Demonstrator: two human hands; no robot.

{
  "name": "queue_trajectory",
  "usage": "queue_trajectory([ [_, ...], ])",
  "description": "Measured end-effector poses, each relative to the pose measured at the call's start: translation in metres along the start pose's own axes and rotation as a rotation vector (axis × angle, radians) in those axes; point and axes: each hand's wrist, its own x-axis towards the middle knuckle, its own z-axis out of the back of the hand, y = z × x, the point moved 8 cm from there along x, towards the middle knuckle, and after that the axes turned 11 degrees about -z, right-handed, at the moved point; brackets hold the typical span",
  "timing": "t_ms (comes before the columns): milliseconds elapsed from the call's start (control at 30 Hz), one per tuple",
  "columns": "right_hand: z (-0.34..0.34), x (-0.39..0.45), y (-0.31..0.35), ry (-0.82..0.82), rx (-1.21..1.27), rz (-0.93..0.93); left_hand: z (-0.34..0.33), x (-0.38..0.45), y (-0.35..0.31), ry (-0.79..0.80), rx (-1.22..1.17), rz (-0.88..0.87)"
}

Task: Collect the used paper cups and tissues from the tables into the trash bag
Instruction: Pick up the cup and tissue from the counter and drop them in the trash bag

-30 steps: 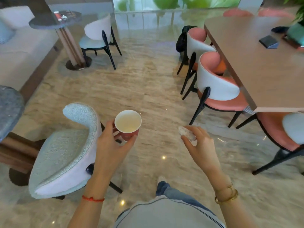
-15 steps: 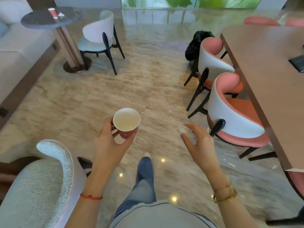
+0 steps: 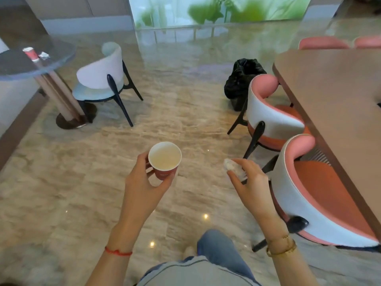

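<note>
The floor point(image 3: 175, 120) was polished beige stone with streaked veining, and it carried small ceiling-light reflections near the person's feet. At the far end stood a glazed wall point(image 3: 218, 11) with blurred green foliage behind it. A long brown table point(image 3: 334, 96) ran down the right side. Two chairs with white backs and coral seats were drawn up to its near edge: the nearer chair point(image 3: 321, 195) just beside the right forearm, the further chair point(image 3: 270, 114) beyond it. Behind that further chair, on the floor, stood a black trash bag point(image 3: 241, 79), well apart from both hands. On the left was a round dark table point(image 3: 41, 62) on a pedestal base, with a pale blue chair point(image 3: 103, 79) beside it. On that table stood a second red cup point(image 3: 31, 53) with a crumpled tissue point(image 3: 43, 55) just beside it.

The left hand point(image 3: 142, 188) gripped a red paper cup point(image 3: 165, 159) upright, fingers and thumb curled around its wall; the white interior faced the camera. The right hand point(image 3: 251, 182) pinched a crumpled white tissue wad point(image 3: 234, 169) between thumb and fingertips. Both items were held above the floor, between the two table areas. A red cord point(image 3: 117, 252) circled the left wrist and gold bracelets point(image 3: 282, 247) the right.
</note>
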Motion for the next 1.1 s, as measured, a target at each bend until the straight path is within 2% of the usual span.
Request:
queue_trajectory([
  [400,-0.057,0.261,-0.039,0.007,-0.012,-0.064,-0.111,0.251,0.09,0.04,-0.03,-0.021],
  [600,-0.06,0.438,-0.048,0.027,0.011,-0.031,-0.175,0.403,0.114,0.026,-0.028,-0.03],
  [733,-0.059,0.54,-0.06,0.003,0.001,-0.079,-0.208,0.488,0.13,0.024,-0.009,-0.035],
  [1100,-0.099,0.754,-0.112,-0.033,0.05,-0.143,-0.328,0.704,0.21,0.093,-0.032,-0.042],
])
